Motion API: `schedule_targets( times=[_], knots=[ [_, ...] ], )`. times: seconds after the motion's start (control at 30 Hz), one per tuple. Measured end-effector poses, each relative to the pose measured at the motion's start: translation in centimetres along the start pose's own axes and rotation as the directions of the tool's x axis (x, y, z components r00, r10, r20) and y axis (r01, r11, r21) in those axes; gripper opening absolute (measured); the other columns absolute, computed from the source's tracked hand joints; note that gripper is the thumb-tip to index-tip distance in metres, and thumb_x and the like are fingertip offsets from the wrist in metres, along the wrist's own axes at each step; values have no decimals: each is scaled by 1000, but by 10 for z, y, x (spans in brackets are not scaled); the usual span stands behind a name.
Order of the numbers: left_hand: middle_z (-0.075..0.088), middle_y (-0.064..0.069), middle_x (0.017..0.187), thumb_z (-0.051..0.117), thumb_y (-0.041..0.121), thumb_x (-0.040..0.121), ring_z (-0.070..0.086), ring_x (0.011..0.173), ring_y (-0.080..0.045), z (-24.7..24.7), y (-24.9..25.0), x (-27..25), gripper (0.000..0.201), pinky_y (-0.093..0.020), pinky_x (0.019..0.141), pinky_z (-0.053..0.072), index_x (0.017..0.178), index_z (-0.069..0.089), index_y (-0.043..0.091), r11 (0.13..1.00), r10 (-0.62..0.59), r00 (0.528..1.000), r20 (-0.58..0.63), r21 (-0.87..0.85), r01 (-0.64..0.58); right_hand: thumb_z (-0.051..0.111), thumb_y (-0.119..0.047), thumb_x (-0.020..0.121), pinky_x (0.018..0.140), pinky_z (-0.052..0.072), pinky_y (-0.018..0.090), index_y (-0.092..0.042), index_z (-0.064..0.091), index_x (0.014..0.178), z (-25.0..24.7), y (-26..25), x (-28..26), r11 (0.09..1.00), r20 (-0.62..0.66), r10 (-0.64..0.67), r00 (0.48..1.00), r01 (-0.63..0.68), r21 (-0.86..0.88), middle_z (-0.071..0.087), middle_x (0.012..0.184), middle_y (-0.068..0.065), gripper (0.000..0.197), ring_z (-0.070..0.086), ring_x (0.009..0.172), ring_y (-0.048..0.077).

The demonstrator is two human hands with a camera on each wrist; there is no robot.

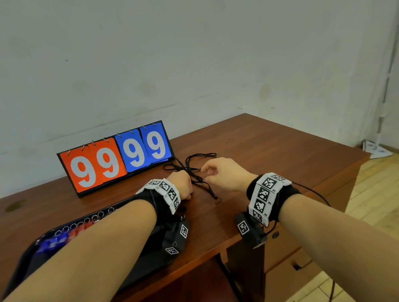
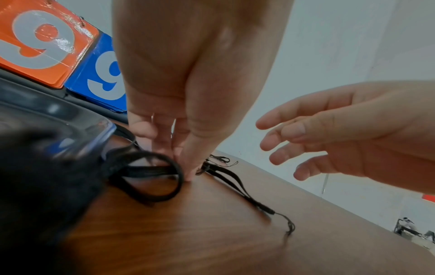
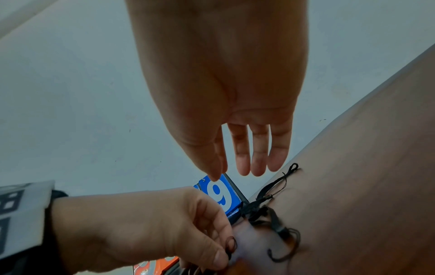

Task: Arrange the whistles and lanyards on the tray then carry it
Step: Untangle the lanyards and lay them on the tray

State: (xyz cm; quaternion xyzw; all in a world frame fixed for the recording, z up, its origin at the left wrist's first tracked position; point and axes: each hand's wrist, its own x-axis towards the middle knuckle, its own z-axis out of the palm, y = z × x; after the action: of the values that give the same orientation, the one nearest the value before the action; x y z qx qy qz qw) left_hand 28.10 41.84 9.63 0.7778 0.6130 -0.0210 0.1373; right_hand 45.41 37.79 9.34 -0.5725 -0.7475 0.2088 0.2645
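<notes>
Mostly hidden under the left forearm: a dark tray (image 1: 28, 254) at the near left edge of the tabletop (image 1: 274, 151), only its far rim and a near corner showing. Along that rim, a row of whistles (image 1: 66, 236), blue toward the left and red toward the right, each with a small metal ring; shapes blurred, count not clear. In the left wrist view, tray corner smeared and out of focus, lower left swallowed by a dark blur.

Black lanyards (image 1: 195, 172) tangled in a loose heap on the tabletop, right of the scoreboard's right end and beyond the tray; number of cords impossible to tell.

Left hand (image 1: 180, 185) lowered onto the heap, fingers (image 2: 188, 167) bunched and pointing down, pinching a cord against the wood. Right hand (image 1: 225, 172) hovering just beside it above the cords, fingers (image 3: 242, 158) loosely extended and slightly spread, holding nothing, not touching the lanyards.

At the far left edge, a standing flip scoreboard (image 1: 115, 157): two orange cards and two blue cards, each reading "9". Bands of black-and-white square markers (image 1: 265, 193) strapped round both wrists.
</notes>
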Motion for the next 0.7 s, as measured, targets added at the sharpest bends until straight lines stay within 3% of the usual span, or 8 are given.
schedule_targets(
  times=[0.2, 0.3, 0.4, 0.6, 0.7],
  knots=[
    [71, -3, 106, 59, 8, 90, 66, 96, -21, -13, 3, -10, 19, -33, 90, 54, 95, 76, 16, 992, 66, 987, -145, -93, -80, 63, -25, 89, 87, 46, 25, -26, 62, 121, -1, 3, -7, 999, 7, 39, 999, -39, 12, 62, 112, -2, 32, 59, 104, 14],
    [69, 3, 94, 61, 8, 91, 63, 84, -13, -27, 4, -18, 14, -24, 76, 49, 93, 75, 11, 966, 85, 962, -260, -214, -143, 62, -25, 89, 81, 44, 23, -26, 62, 120, -4, -3, -10, 999, -5, 39, 999, -39, 32, 62, 108, -3, 31, 59, 99, 13],
    [64, 6, 84, 65, 9, 88, 58, 78, -10, -43, 4, -29, 9, -18, 67, 43, 87, 72, 14, 933, 105, 930, -351, -288, -214, 63, -24, 88, 82, 46, 25, -26, 62, 119, -8, -14, -11, 996, -46, 29, 998, -25, 81, 62, 106, -5, 31, 59, 99, 13],
    [68, 0, 79, 73, 9, 83, 62, 72, -12, -63, 3, -56, 4, -20, 64, 48, 83, 72, 13, 872, 111, 893, -437, -389, -299, 67, -24, 86, 92, 50, 31, -22, 60, 126, -8, -51, -11, 973, -113, -50, 992, 74, 219, 64, 117, -6, 41, 60, 106, 12],
    [72, -8, 86, 74, 8, 80, 68, 78, -20, -67, 0, -68, 4, -30, 70, 57, 83, 73, 10, 856, 108, 884, -456, -410, -316, 67, -23, 85, 95, 49, 31, -22, 58, 122, -1, -68, -11, 933, -116, -119, 986, 151, 325, 65, 117, -7, 38, 61, 108, 12]
  ],
)
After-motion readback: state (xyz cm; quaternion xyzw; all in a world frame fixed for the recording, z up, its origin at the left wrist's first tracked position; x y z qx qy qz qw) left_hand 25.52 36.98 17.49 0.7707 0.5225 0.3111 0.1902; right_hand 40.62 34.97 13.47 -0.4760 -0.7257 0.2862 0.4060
